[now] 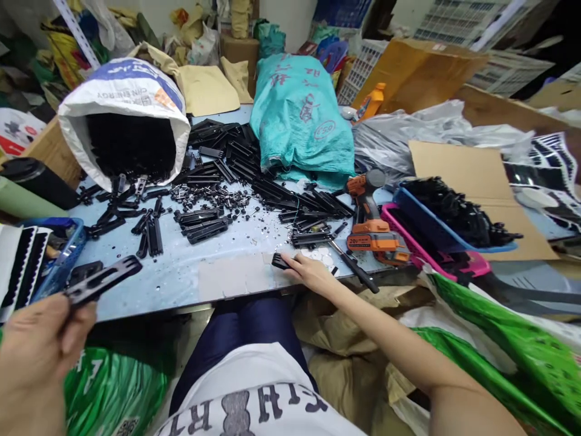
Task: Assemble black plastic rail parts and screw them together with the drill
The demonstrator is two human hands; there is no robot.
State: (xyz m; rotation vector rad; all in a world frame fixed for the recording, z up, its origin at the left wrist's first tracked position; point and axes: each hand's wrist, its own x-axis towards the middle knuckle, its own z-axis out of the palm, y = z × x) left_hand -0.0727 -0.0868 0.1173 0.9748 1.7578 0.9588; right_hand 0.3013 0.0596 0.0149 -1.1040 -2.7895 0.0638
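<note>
At the lower left, my left hand (49, 339) is closed on a black slotted plastic part (106, 281), raised over the front edge of the table. My right hand (308, 272) rests low over the table's front edge, its fingers closed on the end of a short black plastic piece (280, 261). A worn pale pad (231, 275) lies to the left of that hand. Beyond it are small stacks of black plastic parts (202, 225) and scattered small fasteners (213, 197). A black-handled tool (358, 272) lies just right of my right hand.
An orange cordless drill (374, 233) stands at the right. Beside it are blue (454, 242) and pink baskets (474, 266) with black parts. At the back lie a white sack (122, 91), open toward me with black parts inside, and a teal sack (302, 121).
</note>
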